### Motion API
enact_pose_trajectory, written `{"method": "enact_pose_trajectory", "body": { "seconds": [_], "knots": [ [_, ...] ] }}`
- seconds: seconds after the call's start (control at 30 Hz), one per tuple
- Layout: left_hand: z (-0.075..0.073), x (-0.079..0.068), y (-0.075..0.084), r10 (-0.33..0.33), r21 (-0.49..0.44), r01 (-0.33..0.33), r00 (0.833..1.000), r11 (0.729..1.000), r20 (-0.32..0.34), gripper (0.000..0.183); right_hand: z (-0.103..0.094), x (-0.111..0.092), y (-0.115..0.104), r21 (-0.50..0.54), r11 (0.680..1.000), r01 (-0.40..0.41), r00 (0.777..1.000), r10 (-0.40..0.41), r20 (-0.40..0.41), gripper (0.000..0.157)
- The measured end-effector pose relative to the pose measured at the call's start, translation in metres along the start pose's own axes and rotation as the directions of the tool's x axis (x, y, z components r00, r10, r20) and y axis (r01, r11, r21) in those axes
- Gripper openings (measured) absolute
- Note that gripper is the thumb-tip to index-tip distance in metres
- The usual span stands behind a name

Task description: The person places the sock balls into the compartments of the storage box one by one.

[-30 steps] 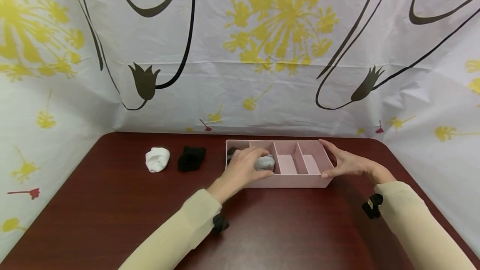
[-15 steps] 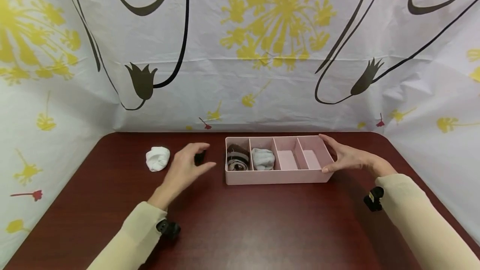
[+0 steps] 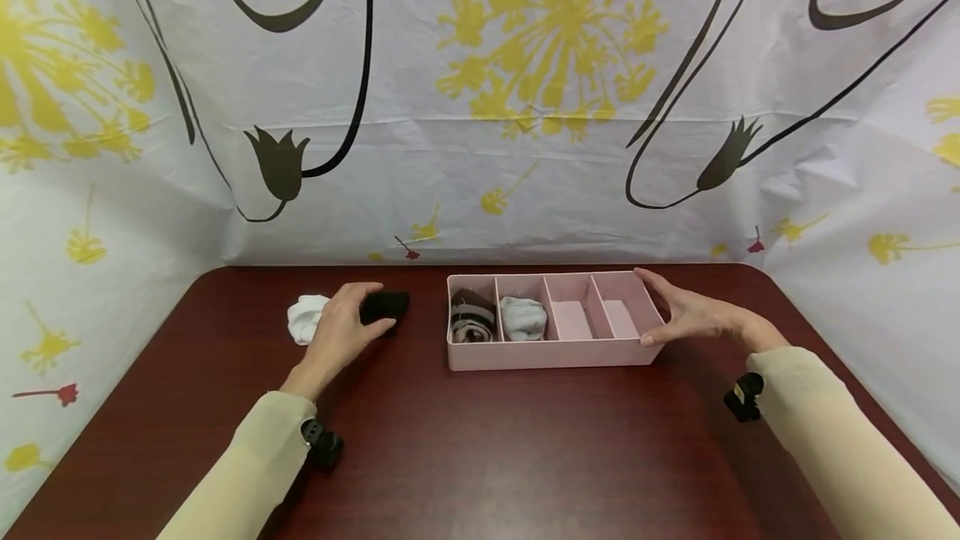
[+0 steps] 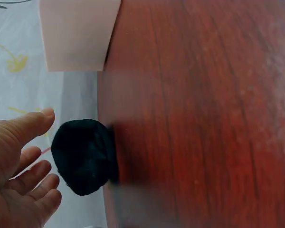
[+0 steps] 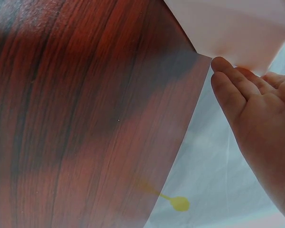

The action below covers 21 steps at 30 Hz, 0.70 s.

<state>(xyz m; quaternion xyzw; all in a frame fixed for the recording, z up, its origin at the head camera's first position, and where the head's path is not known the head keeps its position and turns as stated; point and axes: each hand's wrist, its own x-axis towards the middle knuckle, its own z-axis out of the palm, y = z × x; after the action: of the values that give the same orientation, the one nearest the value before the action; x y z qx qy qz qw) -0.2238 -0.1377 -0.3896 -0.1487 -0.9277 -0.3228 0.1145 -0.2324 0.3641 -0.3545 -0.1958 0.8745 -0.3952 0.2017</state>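
A rolled black sock [image 3: 385,307] lies on the table, with my left hand [image 3: 339,332] right beside it. In the left wrist view, the left thumb and fingers [image 4: 47,202] are spread apart near the black sock [image 4: 83,156], with a visible gap. Partly behind that hand is a rolled white sock [image 3: 306,319]. My right hand [image 3: 693,319] holds the right end of a pink divided box [image 3: 551,354], thumb at the front corner and fingers at the back. Inside its leftmost compartment sits a striped brown and grey sock [image 3: 473,319]; a light grey sock [image 3: 524,318] occupies the one beside it.
The dark red wooden table [image 3: 555,448] extends in front of the box. Close behind its far edge hangs a white patterned sheet [image 3: 420,190], which also covers both sides.
My left hand has left the grey sock in the box and moved left to the black sock. The box has shifted slightly; the right hand stays at its end.
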Motion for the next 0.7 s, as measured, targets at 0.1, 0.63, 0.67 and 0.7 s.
{"method": "enact_pose_trajectory", "body": {
  "seconds": [0.1, 0.63, 0.67, 0.7],
  "knots": [
    [0.003, 0.002, -0.002, -0.018, 0.006, 0.018, 1.0, 1.0, 0.026, 0.058, 0.0, 0.0, 0.001, -0.001, 1.0, 0.004, 1.0, -0.004, 0.001, 0.111],
    [0.015, 0.007, -0.009, -0.075, 0.061, 0.07, 0.994, 0.996, 0.083, 0.054, 0.001, 0.0, 0.002, -0.019, 1.0, 0.003, 1.0, -0.003, -0.013, 0.111],
    [0.015, 0.007, -0.009, -0.073, 0.064, 0.068, 0.995, 0.996, 0.072, 0.051, 0.001, 0.001, 0.002, -0.015, 1.0, 0.002, 1.0, -0.002, -0.013, 0.111],
    [0.016, 0.007, -0.009, -0.067, 0.065, 0.063, 0.996, 0.996, 0.059, 0.049, 0.001, 0.001, 0.002, -0.011, 1.0, 0.002, 1.0, -0.002, -0.013, 0.111]
  ]
}}
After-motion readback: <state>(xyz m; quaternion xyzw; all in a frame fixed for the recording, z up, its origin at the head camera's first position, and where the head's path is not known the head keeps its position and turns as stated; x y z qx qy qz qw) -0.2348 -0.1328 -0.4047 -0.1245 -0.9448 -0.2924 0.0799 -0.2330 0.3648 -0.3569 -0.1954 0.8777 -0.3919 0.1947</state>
